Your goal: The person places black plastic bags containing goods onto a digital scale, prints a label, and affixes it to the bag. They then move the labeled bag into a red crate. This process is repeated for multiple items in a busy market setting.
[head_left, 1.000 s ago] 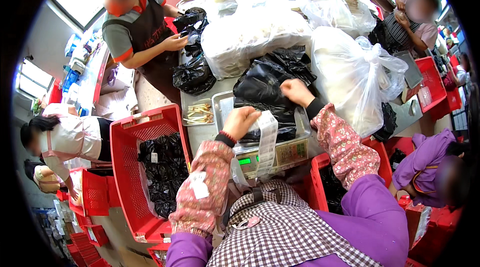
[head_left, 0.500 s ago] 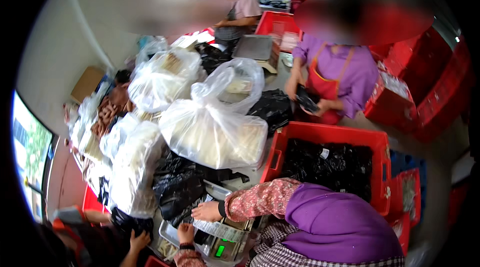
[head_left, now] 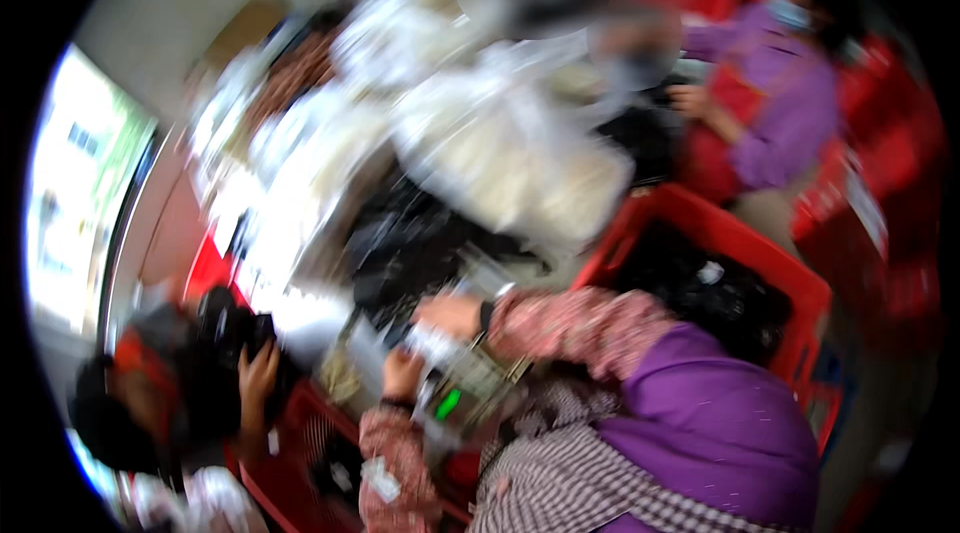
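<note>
white strip [head_left: 437, 345] lies between the two hands over the scale [head_left: 478, 373] with its green display, perhaps so both can steady it. the left hand [head_left: 403, 373] is curled, seemingly grasping the near edge; the right hand [head_left: 450, 315] rests across the far side, though blur hides whether it grips. bunched black plastic [head_left: 415, 243] sits just beyond, presumably for easy reach.
</note>
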### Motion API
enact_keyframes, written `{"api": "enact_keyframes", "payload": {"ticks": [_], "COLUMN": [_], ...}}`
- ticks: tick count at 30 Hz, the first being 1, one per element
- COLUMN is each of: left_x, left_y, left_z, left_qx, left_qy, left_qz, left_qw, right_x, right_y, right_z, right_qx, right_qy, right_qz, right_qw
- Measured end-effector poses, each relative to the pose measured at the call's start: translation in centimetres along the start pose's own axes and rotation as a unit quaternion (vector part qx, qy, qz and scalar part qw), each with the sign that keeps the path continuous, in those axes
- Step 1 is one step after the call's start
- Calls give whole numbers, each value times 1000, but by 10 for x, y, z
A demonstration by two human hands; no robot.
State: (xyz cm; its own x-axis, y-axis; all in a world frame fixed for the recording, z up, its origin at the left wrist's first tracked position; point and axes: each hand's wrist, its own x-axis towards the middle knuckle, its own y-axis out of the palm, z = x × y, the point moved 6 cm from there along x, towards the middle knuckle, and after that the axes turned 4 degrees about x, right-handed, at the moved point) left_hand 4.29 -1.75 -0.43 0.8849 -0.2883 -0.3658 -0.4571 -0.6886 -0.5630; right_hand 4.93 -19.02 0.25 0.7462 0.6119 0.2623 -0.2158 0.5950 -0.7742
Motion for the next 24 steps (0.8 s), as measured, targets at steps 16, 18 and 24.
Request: {"api": "enact_keyframes", "payload": {"ticks": [16, 18, 24], "left_x": [-65, -83, -96], "left_y": [14, 4, -9], "left_z": [-60, -64, -73], "left_qx": [-96, -66, -60], "left_qy": [103, 110, 120], "left_qz": [-92, -85, -50], "left_qw": [986, 988, 990], "right_x": [9, 13, 40], "right_y": [-38, -46, -45], "right_z": [30, 21, 11], "right_qx": [-63, 19, 73], "right_qy": [31, 62, 100], "right_qz": [-26, -24, 152], "right_qw": [997, 998, 981]}}
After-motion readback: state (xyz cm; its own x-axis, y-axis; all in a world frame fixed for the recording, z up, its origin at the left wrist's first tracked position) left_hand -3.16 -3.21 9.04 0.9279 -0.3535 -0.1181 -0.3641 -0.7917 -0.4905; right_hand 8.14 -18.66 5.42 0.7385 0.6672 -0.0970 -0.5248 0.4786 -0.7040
